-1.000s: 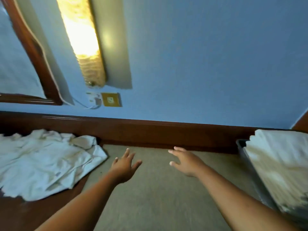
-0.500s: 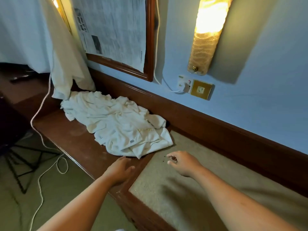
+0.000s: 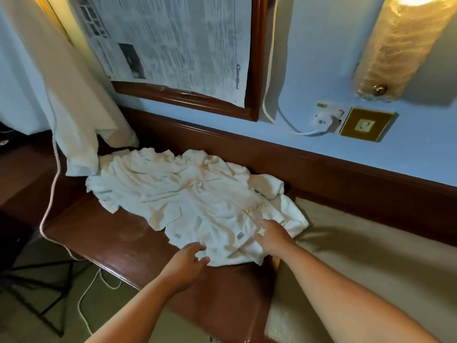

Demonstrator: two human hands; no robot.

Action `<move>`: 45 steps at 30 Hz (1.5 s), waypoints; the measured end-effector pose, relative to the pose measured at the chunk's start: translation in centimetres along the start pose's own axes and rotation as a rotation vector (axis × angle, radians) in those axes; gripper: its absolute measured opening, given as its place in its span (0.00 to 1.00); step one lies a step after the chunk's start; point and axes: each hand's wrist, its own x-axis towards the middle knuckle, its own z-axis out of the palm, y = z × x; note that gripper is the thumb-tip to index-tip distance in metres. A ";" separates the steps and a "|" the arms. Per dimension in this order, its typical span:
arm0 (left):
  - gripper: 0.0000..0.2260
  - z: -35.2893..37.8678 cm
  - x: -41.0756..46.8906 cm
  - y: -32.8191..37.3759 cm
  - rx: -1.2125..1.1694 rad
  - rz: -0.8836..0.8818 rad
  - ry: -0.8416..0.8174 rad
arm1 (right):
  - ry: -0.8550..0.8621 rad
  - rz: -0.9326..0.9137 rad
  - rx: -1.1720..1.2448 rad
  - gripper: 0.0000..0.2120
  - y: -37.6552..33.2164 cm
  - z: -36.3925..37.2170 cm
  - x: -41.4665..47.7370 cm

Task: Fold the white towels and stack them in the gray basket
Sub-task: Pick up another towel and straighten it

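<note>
A pale blue wall (image 3: 309, 58) fills the top of the view, and a long dark wooden desk (image 3: 111, 233) runs along its base. A wooden frame (image 3: 254, 70) on the wall is covered with a sheet of newspaper (image 3: 178, 40). A pale cloth (image 3: 74, 95) hangs at the left, its hem resting on the far left end of the desk. A beige mat (image 3: 371, 256) covers the right part of the desk.

The white towels (image 3: 188, 194) lie in one crumpled, unfolded heap on the desk, against the back edge, their right corner lapping onto the mat. The gray basket is out of view.

The right hand (image 3: 274, 238) rests on the near right part of the heap, fingers stretched out and apart. The left hand (image 3: 185, 266) is at the heap's near edge, fingers curled; whether it has hold of cloth cannot be told.

A lit wall lamp (image 3: 400, 45), a brass switch plate (image 3: 366, 125) and a white plug (image 3: 324, 120) sit at the upper right.

The step in hand appears to be taking up the next towel. The next move likely calls for pinching one layer alone and drawing it free onto the mat.
</note>
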 end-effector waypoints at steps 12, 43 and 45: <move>0.19 -7.0 0.0 -7.7 -0.034 0.060 0.118 | 0.187 0.059 -0.069 0.22 -4.7 5.4 4.9; 0.08 0.8 -16.0 5.4 -0.091 0.360 0.398 | 1.335 0.288 0.577 0.15 19.8 -13.6 -35.5; 0.12 0.9 -20.5 10.8 -0.169 0.511 0.381 | 1.136 -0.089 0.767 0.17 14.1 -12.5 -37.1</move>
